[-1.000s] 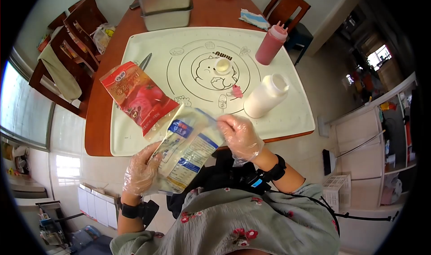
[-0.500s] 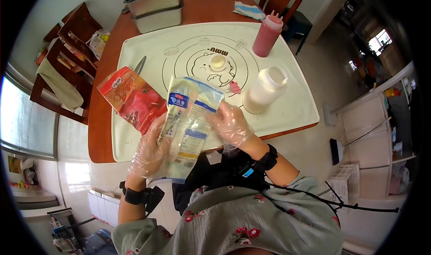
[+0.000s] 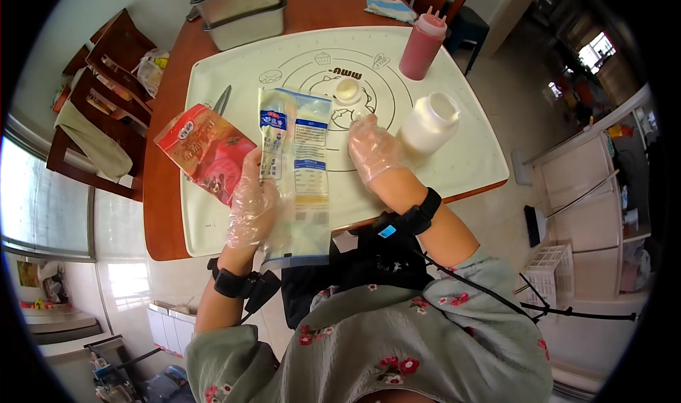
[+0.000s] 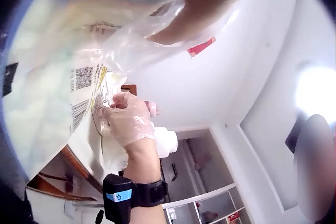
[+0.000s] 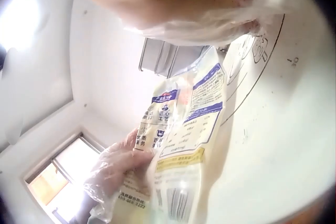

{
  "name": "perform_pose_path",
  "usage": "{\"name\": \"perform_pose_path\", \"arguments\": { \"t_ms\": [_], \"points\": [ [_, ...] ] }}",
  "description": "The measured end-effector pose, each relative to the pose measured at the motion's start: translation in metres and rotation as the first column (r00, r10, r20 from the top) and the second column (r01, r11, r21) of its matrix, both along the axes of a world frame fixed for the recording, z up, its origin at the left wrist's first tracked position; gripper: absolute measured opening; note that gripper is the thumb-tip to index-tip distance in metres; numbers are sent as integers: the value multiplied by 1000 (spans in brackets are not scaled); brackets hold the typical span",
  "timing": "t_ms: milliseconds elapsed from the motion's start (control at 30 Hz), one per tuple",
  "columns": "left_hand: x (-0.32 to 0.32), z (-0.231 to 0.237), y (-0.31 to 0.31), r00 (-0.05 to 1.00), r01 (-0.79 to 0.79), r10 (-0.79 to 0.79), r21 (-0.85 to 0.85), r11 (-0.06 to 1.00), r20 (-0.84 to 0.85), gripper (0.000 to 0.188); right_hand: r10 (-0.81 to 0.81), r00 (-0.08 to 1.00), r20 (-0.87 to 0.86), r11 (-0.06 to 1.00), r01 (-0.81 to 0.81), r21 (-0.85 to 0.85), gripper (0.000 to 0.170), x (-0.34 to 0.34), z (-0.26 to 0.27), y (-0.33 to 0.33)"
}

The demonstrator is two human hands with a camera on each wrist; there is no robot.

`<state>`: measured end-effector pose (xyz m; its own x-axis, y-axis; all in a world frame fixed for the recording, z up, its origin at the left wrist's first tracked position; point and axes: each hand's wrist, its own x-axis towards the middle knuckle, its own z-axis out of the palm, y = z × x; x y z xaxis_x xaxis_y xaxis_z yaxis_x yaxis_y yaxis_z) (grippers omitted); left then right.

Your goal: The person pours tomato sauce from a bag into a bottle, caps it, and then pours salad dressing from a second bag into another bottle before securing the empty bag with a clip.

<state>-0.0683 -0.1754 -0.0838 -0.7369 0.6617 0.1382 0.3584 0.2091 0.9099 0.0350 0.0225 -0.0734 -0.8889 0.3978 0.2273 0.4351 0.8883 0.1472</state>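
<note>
My gloved left hand [image 3: 253, 208] grips the left edge of a long plastic sauce pouch [image 3: 310, 179] with blue and white printing, standing it upright over the mat's front edge. My gloved right hand [image 3: 374, 150], fingers bent, is low over the mat between the pouch and a white squeeze bottle [image 3: 430, 126] with an open mouth. Its fingertips are just below a small white round cap [image 3: 347, 89]; what they hold, if anything, I cannot tell. A red pouch [image 3: 209, 152] with a tomato picture lies left of my left hand. The left wrist view shows the pouch close up.
The pale printed mat [image 3: 234, 73] covers the near part of the brown table [image 3: 323, 9]. A pink-red squeeze bottle [image 3: 423, 48] with several nozzles stands at its far right. Metal trays [image 3: 245, 20] are stacked at the back left. A pointed metal blade [image 3: 223, 101] shows behind the red pouch.
My right hand has let go of the pouch and moved right and forward over the mat, covering the small pink piece there. My left hand has turned the pouch more upright.
</note>
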Motion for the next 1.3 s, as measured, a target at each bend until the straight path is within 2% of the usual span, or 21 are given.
{"name": "perform_pose_path", "arguments": {
  "t_ms": [100, 167, 267, 300, 400, 467, 500, 533, 600, 700, 800, 900, 967, 1000, 1033, 1100, 1133, 1200, 1233, 1267, 1300],
  "points": [
    [-4, -5, 12, 999, 31, -31, 30, 999, 25, 46, 110, 992, -54, 993, -108, 38, 10, 2, -22, 10],
    [-3, -10, 20, 998, 55, -55, 71, 996, 8, 45, 71, 997, 4, 997, -71, 26, 8, 10, -13, 5],
    [-1, -15, 35, 994, 29, -34, 53, 998, 99, 46, 58, 996, 66, 998, -56, -39, 6, 20, -3, -5],
    [4, -8, 39, 998, 35, -38, 40, 999, 59, 49, 62, 995, 80, 996, -57, -69, 6, 23, -2, -7],
    [0, -26, 48, 993, -7, 1, 51, 999, 116, 54, 175, 983, -50, 977, -180, -115, 6, 34, 3, -6],
    [8, -17, 47, 998, -18, 20, -56, 998, 52, 56, 185, 907, -378, 892, -317, -323, 10, 40, 11, -7],
    [13, -12, 46, 1000, -22, 24, -114, 993, 19, 57, 146, 836, -528, 823, -399, -403, 12, 43, 13, -9],
    [13, -13, 44, 1000, -3, 5, -92, 996, 26, 57, 41, 819, -573, 681, -443, -584, 12, 46, 12, -10],
    [14, -14, 41, 999, 36, -34, -49, 998, 38, 58, -189, 795, -577, 279, -519, -808, 13, 51, 9, -15],
    [19, -2, 33, 979, 5, -51, -230, 973, -196, 58, -322, 713, -623, -30, -666, -746, 15, 52, -9, -19],
    [23, -1, 18, 871, 9, -108, -204, 979, -479, 58, -495, 665, -559, -307, -736, -603, 18, 56, -3, -32],
    [42, 28, 12, 796, 89, -109, -62, 994, -596, 52, -593, 664, -455, -495, -747, -444, 19, 61, 9, -43],
    [57, 41, 11, 948, 266, -246, 81, 960, -201, 49, -604, 718, -346, -608, -696, -381, 19, 63, 23, -47],
    [61, 45, 10, 945, 320, -326, 179, 930, 8, 48, -601, 745, -291, -660, -667, -345, 19, 64, 25, -48],
    [63, 47, 9, 931, 354, -363, 150, 923, 37, 45, -580, 741, -338, -644, -671, -368, 18, 65, 23, -48],
    [67, 38, 11, 958, 255, -276, 208, 944, 75, 39, -528, 732, -429, -609, -679, -410, 16, 67, 14, -48],
    [69, 36, 12, 968, 207, -234, 236, 949, 95, 35, -495, 682, -539, -410, -730, -546, 18, 68, 11, -47],
    [76, 54, 8, 930, 157, -177, 89, 984, 323, 37, -343, 605, -718, 66, -747, -661, 21, 71, 7, -45],
    [79, 61, 6, 894, 143, -134, 12, 990, 429, 38, -140, 530, -836, 322, -774, -545, 25, 72, 10, -41],
    [82, 58, 5, 878, 132, -149, 68, 989, 455, 38, 95, 467, -879, 529, -771, -353, 30, 73, 16, -36],
    [84, 53, 4, 861, 119, -164, 123, 985, 481, 38, 334, 424, -842, 664, -740, -109, 34, 73, 18, -33]
  ]
}}
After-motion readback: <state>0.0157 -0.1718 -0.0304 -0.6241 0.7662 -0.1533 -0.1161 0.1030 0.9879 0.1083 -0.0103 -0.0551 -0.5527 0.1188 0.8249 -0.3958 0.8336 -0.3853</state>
